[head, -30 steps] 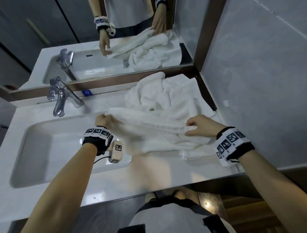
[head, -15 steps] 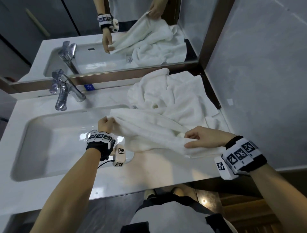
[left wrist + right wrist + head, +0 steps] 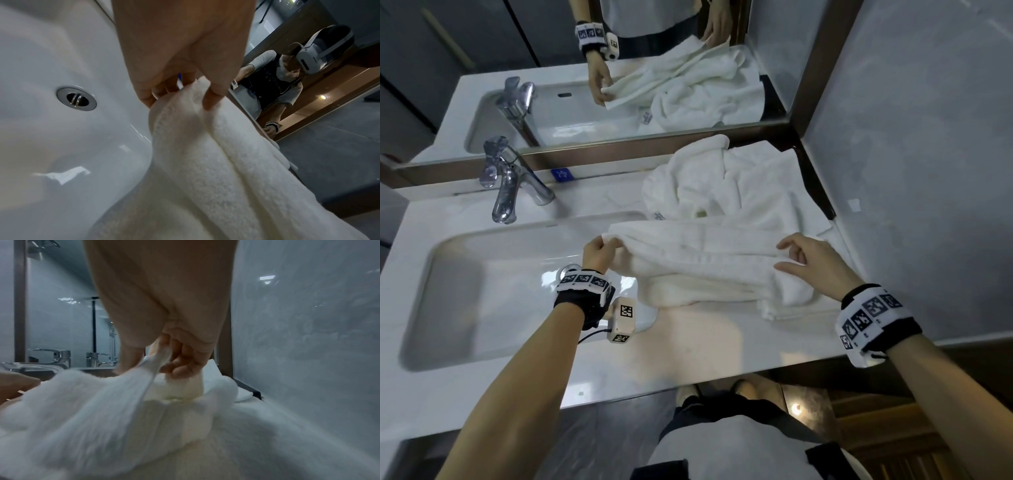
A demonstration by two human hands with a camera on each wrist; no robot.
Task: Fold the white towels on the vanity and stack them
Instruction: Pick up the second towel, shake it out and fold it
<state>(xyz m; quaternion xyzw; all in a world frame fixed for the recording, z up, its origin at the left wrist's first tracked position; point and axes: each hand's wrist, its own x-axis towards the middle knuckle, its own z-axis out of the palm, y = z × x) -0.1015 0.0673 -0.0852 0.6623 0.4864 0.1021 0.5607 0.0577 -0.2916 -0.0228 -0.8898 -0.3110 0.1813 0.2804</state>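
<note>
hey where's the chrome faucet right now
In the head view, the chrome metal faucet stands at the back left of the white vanity, behind the white sink basin and below the mirror, left of the crumpled white towels.

The towel and the crumpled heap of towels behind it are plain white. The surface and sink basin are glossy white, the tap chrome. Both wristbands are white with black square markers over black straps. The mirror frame looks dark brown, the wall pale grey, perhaps faintly marbled.
</note>
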